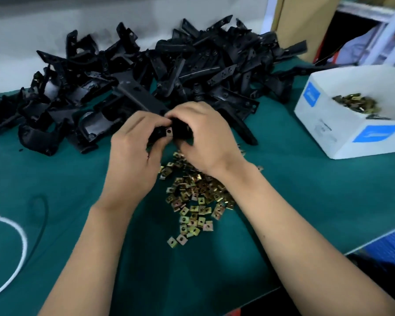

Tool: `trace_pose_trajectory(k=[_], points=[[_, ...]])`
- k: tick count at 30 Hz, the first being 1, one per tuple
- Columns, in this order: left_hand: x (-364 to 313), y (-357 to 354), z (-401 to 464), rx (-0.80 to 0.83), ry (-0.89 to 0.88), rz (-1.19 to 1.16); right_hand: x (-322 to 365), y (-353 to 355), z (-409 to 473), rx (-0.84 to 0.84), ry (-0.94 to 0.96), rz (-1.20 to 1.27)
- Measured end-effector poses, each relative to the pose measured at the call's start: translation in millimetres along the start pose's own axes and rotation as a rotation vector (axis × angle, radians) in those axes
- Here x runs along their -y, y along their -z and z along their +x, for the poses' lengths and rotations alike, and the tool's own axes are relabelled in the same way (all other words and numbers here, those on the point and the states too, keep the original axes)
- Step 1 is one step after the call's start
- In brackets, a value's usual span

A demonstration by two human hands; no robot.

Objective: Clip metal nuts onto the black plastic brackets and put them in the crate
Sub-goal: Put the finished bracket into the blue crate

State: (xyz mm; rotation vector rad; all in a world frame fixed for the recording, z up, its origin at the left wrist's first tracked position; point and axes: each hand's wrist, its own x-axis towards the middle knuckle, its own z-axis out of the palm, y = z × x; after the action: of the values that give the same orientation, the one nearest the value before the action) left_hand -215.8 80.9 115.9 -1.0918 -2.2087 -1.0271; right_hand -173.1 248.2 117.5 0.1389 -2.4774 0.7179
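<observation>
Gripping one bracket [179,131] w/ curled fingers, left hand [132,153] & right hand [205,137].

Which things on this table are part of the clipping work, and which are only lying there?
Part of the job:
- bracket in hand, gripped by left hand and right hand
- bracket pile
- loose metal nuts
- white box of nuts
- blue crate, only its corner shows

Lying about:
- white ring
- cardboard box
</observation>
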Motion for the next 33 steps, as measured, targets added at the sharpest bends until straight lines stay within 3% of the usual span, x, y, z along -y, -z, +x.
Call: trace_pose_trajectory(k=[4,9,13,16,18,20,22,24,26,28,30,33], points=[[-60.1,-19.4,18.3,-0.03,-0.185,-0.036,-1.6,51.6,-23.4,-0.136,-0.042,-0.049],[-177.3,-77.9,32.2,0.077,-0.4,-0.353,-40.0,147.5,-113.9,-0.458,-0.154,-0.066],[-278.9,-146.8,10.7,0.41,-0.475,-0.659,-77.8,194.5,-233.2,-0.754,-0.385,-0.071],[-340.9,-206.2,-26.4,0.718,-0.53,-0.632,-105.1,201.1,-333.9,-0.956,-0.684,-0.194],[-358.4,-245.3,-60.4,0.888,-0.573,-0.492,-122.5,187.9,-388.9,-0.945,-0.877,-0.222],[-358.4,-278.6,-95.3,1.086,-0.573,-0.333,-143.7,168.3,-434.8,-0.861,-1.157,-0.092],[-345.5,-302.2,-125.7,1.264,-0.517,-0.213,-160.8,148.5,-472.3,-0.777,-1.469,0.111],[-328.5,-317.1,-146.0,1.357,-0.45,-0.108,-170.5,135.9,-501.0,-0.738,-1.715,0.124],[-314.0,-325.2,-157.3,1.395,-0.412,-0.021,-176.7,127.6,-519.8,-0.636,-1.869,0.032],[-304.8,-328.8,-159.1,1.385,-0.377,0.003,-181.7,123.9,-524.1,-0.566,-1.974,0.121],[-306.4,-329.3,-154.2,1.332,-0.338,-0.03,-189.2,124.9,-521.5,-0.576,-2.052,0.231],[-324.2,-324.8,-136.5,1.206,-0.262,-0.105,-199.4,131.0,-505.8,-0.662,-2.008,0.286]])
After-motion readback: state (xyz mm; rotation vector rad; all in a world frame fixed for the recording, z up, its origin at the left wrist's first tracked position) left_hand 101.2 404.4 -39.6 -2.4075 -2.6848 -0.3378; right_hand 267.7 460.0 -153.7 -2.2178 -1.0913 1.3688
